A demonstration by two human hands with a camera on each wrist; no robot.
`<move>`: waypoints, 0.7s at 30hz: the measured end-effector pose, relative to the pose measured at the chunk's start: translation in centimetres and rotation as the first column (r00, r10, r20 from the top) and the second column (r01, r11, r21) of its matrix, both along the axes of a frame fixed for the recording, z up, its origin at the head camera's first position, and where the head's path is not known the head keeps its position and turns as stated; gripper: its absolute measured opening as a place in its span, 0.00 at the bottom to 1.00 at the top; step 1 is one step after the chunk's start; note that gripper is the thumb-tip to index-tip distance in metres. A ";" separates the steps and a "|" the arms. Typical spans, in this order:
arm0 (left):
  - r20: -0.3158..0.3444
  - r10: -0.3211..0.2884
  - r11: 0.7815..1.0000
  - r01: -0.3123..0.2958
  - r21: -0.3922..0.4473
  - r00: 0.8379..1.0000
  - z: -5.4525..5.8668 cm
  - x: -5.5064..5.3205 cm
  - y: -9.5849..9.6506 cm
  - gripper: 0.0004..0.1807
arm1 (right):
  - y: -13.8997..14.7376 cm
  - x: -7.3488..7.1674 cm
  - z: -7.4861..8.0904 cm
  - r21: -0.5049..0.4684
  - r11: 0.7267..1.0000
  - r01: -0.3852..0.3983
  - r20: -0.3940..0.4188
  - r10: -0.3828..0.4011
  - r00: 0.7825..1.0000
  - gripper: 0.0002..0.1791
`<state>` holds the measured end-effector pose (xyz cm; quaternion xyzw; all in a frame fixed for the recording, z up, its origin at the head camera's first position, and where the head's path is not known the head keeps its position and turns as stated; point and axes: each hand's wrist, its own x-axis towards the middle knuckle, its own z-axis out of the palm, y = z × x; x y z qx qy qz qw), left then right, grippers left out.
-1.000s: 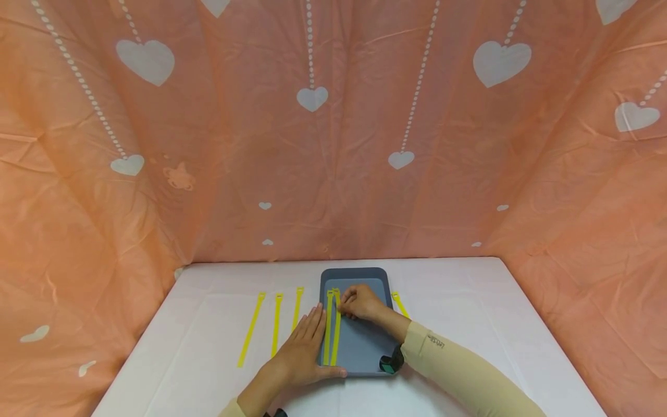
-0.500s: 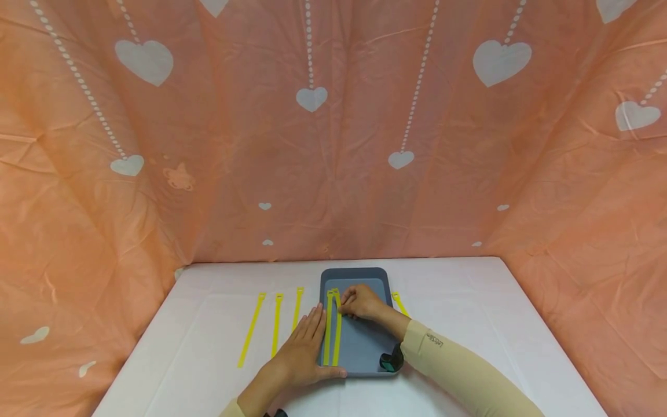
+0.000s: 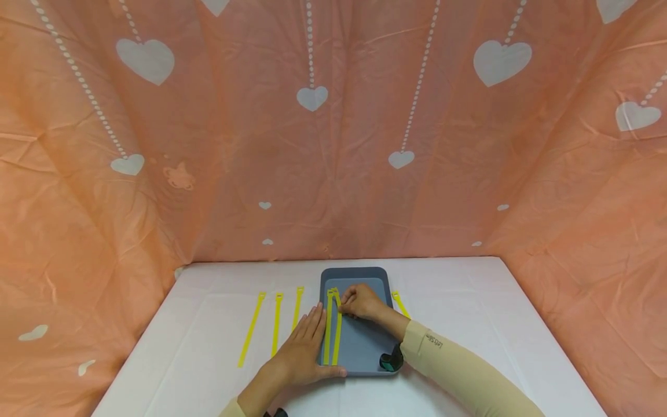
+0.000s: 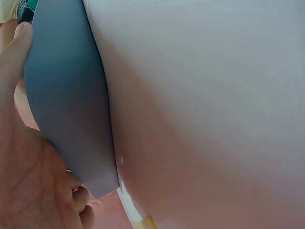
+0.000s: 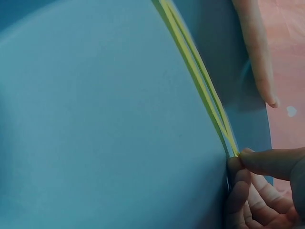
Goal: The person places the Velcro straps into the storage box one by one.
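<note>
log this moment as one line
left hand: rests against gray tray | right hand: pinches yellow strap in tray | second strap: in tray | table: three straps left of tray, one strap right

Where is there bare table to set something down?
Table: between the far-right yellow strap and the right edge, beyond the sleeve; also between the leftmost strap and left edge. Crowded: the left of the tray, with inner straps, the left hand against it and the right hand pinching a strap.
</note>
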<state>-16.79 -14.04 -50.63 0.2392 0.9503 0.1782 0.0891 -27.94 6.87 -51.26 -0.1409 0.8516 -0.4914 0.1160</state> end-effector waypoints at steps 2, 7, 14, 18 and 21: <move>0.003 -0.003 1.000 0.003 0.002 1.000 -0.1 -0.1 0.0 0.73 | 0.0 0.0 -0.1 0.009 1.000 0.006 -0.011 -0.006 1.000 0.07; 0.003 -0.004 1.000 0.004 -0.004 1.000 -0.3 -0.1 0.0 0.73 | -0.1 0.0 -0.2 0.033 0.999 0.024 -0.012 -0.023 1.000 0.08; 0.012 -0.002 1.000 0.002 0.002 1.000 -0.3 -0.2 0.0 0.73 | -0.1 -0.1 -0.2 0.039 0.999 0.023 -0.023 -0.022 0.999 0.09; 0.016 -0.002 1.000 0.002 -0.008 1.000 -0.1 -0.2 0.0 0.73 | -0.1 -0.1 -0.2 0.035 0.999 0.009 -0.035 -0.008 0.999 0.09; 0.014 -0.002 0.999 0.003 -0.033 1.000 -0.1 -0.2 0.0 0.73 | 0.0 0.0 -0.3 0.033 0.999 0.000 -0.043 0.002 0.999 0.08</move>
